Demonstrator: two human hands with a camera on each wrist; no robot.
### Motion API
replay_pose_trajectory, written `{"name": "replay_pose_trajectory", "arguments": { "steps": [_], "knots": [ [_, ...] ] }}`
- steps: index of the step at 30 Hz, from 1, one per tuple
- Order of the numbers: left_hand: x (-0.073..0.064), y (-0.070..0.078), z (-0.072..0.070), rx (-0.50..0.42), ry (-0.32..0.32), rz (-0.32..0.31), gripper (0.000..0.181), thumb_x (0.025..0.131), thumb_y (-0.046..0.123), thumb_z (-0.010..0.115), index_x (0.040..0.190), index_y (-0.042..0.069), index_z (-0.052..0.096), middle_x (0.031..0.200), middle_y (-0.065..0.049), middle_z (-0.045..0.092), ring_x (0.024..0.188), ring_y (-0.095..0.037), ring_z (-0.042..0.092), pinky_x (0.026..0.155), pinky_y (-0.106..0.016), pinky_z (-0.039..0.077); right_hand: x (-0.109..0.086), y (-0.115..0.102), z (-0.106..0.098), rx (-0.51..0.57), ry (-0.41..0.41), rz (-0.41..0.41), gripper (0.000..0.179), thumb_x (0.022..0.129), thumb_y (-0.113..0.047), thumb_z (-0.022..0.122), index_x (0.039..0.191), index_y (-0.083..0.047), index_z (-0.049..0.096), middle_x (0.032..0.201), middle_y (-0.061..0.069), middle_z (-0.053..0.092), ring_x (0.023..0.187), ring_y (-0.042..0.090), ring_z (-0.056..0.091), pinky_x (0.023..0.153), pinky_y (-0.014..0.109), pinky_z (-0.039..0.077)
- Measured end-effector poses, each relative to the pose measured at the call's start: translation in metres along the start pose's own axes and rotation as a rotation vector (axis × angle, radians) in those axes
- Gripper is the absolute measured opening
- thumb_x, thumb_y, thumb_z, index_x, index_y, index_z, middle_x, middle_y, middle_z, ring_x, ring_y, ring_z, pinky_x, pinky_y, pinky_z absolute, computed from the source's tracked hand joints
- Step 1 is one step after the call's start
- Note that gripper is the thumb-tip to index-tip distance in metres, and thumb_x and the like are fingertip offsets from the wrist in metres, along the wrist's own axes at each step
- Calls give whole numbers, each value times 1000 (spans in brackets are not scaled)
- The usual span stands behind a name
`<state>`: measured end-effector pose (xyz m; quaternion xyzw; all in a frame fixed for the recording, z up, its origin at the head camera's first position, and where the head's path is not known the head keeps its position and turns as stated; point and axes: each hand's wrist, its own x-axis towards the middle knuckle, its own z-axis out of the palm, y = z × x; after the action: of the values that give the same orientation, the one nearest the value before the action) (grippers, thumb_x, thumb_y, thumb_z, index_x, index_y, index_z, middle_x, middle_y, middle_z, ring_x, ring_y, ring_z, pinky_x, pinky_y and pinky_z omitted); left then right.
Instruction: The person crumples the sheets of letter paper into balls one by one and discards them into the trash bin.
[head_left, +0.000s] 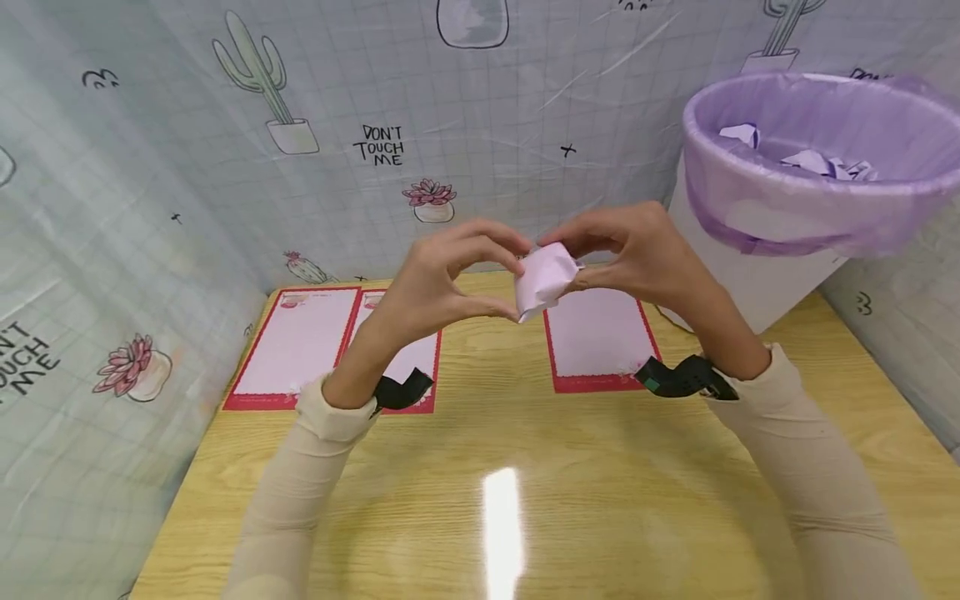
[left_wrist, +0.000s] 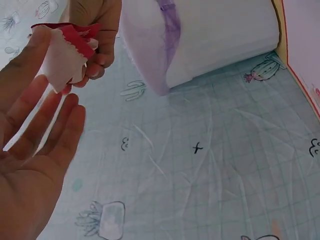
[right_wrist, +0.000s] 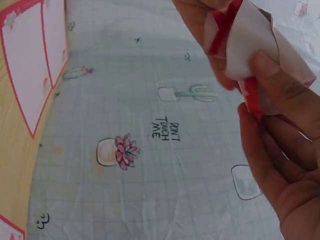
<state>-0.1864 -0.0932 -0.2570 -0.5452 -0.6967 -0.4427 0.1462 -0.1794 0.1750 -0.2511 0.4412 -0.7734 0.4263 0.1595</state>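
Above the table, both hands hold one crumpled sheet of paper (head_left: 543, 279), white with red edging. My left hand (head_left: 423, 287) pinches its left side between the thumb and fingertips. On the opposite side, my right hand (head_left: 637, 254) grips it with bent fingers and thumb. Folds and a red strip show on the crumpled paper (left_wrist: 62, 62) in the left wrist view. From the right wrist, the thumb presses on the white face of the paper (right_wrist: 250, 42), with red showing along its folds.
Two red-bordered sheets (head_left: 300, 346) lie side by side at the table's back left. Another red-bordered sheet (head_left: 600, 333) lies below the hands. A white bin (head_left: 750, 283) with a purple liner (head_left: 810, 200) stands back right, holding crumpled paper (head_left: 810, 162). A printed curtain (head_left: 487, 100) hangs behind.
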Motion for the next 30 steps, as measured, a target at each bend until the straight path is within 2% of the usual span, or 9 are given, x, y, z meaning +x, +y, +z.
{"name": "replay_pose_trajectory", "arguments": {
  "steps": [3,6,10,14,17,21,24,26,30],
  "knots": [
    [1,5,4,-23,33,39,41,72,-2,91,107,-3,71,118,-15,69,113,-22,65,98,-35,56,-1,-1,6,56,20,-20,55,67,18,85,119,8,70,111,17,75,104,8,71,89,25,57],
    [0,8,5,19,41,65,43,75,-4,85,116,-6,70,118,-16,68,111,-22,65,97,-34,55,-2,-1,11,83,28,-48,58,69,21,82,124,13,65,117,23,71,111,8,68,92,27,56],
    [2,8,0,114,5,96,55,71,10,94,120,-2,73,118,-14,68,111,-21,64,94,-31,54,-2,-3,9,-15,-8,-78,62,72,17,82,131,12,61,122,23,69,115,11,66,93,24,55],
    [6,8,-2,72,-18,86,66,56,19,99,115,-1,76,111,-11,69,105,-19,66,88,-30,56,-3,-3,7,-135,-59,-130,65,73,11,85,134,9,61,124,18,70,110,22,68,90,16,54],
    [8,9,1,20,8,45,64,53,18,100,109,-1,75,102,-8,66,96,-16,68,85,-28,58,-4,-1,11,-156,-54,-178,58,82,-3,83,134,8,61,122,17,71,106,28,69,88,15,53],
    [9,10,9,4,82,32,62,54,13,100,106,-2,70,97,-9,63,90,-16,69,81,-28,60,-5,1,20,-158,52,-217,54,95,-31,69,132,8,63,116,19,73,102,30,71,89,16,54],
    [10,11,15,-13,159,52,60,55,6,99,106,-5,68,97,-12,64,88,-18,68,79,-29,60,-4,0,29,-181,175,-230,57,97,-40,64,127,8,66,111,20,74,97,31,73,89,15,54],
    [10,11,20,-35,215,65,58,56,0,98,105,-8,67,98,-15,66,87,-19,67,77,-29,60,-4,-1,35,-195,259,-235,51,97,-37,66,122,8,69,107,19,75,93,30,73,88,15,53],
    [9,10,30,-59,326,78,47,60,-11,93,99,-13,68,93,-19,67,82,-20,65,72,-29,60,-3,-3,48,-216,420,-228,24,86,-3,80,105,9,71,94,19,74,81,31,71,87,14,52]
  ]
}}
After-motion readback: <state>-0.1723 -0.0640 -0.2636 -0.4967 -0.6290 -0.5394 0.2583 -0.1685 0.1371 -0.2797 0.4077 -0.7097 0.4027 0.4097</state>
